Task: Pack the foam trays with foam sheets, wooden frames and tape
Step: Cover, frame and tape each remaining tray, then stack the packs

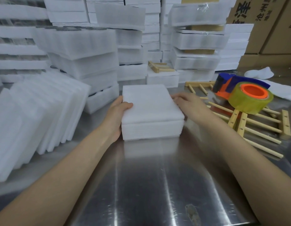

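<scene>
A white foam tray (pixel 151 130) sits in the middle of a steel table (pixel 157 185), topped by a foam sheet (pixel 149 103) whose front edge slightly overhangs it. The left hand (pixel 118 115) grips the tray's left side, thumb curled over the top edge, palm flat against the wall. The right hand (pixel 188 103) lies against the right edge near the far corner with its fingers bent; motion blur hides whether it actually grips.

The table between the tray and the viewer is bare, reflective metal. To the left, just beside the left forearm, a row of foam sheets (pixel 43 115) leans on edge. To the right, near the right hand, wooden frames (pixel 258 126) lie overlapping, with a tape dispenser (pixel 236 88) and its yellowish tape roll (pixel 251 98) resting on them. Behind the tray, stacks of foam trays (pixel 82 54) form a wall, with a narrow gap between it and the tray's far edge. Cardboard boxes (pixel 271 26) stand at the far right.
</scene>
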Demonstrator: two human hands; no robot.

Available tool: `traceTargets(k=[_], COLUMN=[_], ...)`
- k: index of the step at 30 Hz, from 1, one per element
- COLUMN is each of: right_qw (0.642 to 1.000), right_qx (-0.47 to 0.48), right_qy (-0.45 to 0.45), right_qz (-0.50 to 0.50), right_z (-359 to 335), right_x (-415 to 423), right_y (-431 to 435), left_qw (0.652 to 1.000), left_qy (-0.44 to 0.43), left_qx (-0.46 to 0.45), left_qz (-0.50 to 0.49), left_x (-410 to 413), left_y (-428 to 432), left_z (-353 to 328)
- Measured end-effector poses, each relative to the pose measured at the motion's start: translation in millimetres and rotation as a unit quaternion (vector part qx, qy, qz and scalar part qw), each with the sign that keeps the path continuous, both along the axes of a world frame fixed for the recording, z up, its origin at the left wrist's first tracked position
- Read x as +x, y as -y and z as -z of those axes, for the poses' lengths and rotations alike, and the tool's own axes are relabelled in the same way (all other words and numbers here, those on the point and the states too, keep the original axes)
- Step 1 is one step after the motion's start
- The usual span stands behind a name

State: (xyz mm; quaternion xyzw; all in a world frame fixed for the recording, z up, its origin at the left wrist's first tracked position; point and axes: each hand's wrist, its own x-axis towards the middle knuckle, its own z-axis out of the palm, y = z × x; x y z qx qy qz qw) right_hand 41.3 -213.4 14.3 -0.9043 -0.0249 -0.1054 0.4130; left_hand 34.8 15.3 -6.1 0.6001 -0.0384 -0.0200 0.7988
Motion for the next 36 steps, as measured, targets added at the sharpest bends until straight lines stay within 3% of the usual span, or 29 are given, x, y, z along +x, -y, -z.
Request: traceTargets(k=[2,4,7,11,16,20,24,27,29,32,36], right_qw=[0.989,0.962,0.942,0.960,0.995,0.980,0.952,0.950,0.952,0.958,0.954], right_qx=[-0.134,-0.256,-0.317,-0.266,-0.057,0.080,0.002,-0.099,-0.137,-0.097,-0.121], right_qy=[0.018,-0.059,-0.104,-0.051,0.041,0.180,0.297,0.221,0.195,0.203,0.209], right_qz=[0.065,0.078,0.046,0.070,0.067,0.035,-0.080,-0.196,-0.193,-0.181,-0.180], right_z=[-3.8,-5.1,1.7,13.9,14.5,-9.1,-19.0,-10.9,-7.9,-8.8,-5.1], right_x=[-1.4,-3.8,-2.4,5.2,6.9,-6.0,-26.4,-33.3,-34.1,-35.9,-34.5], right_y=[12.8,21.9,25.4,29.2,25.6,12.7,-25.1,-49.4,-51.6,-47.0,-48.8], left_qw=[1.000,1.000,1.000,1.000,1.000,1.000,1.000,1.000,1.000,1.000,1.000], left_qy=[0.002,0.005,0.005,0.008,0.007,0.009,0.015,0.017,0.020,0.020,0.025], left_qx=[-0.003,-0.001,-0.006,-0.003,-0.001,0.010,0.013,0.004,0.002,0.000,0.011], left_qz=[-0.001,-0.002,0.005,0.003,0.000,-0.002,0.001,0.007,0.012,0.012,0.014], left_x=[0.8,1.2,1.4,1.1,0.2,1.1,2.9,3.7,3.3,3.5,4.1], left_y=[-0.1,-0.2,-1.0,-1.2,-0.1,0.9,1.1,1.1,1.7,1.6,0.9], left_z=[0.6,0.7,0.4,0.1,-0.5,0.7,1.3,1.9,2.3,2.5,2.8])
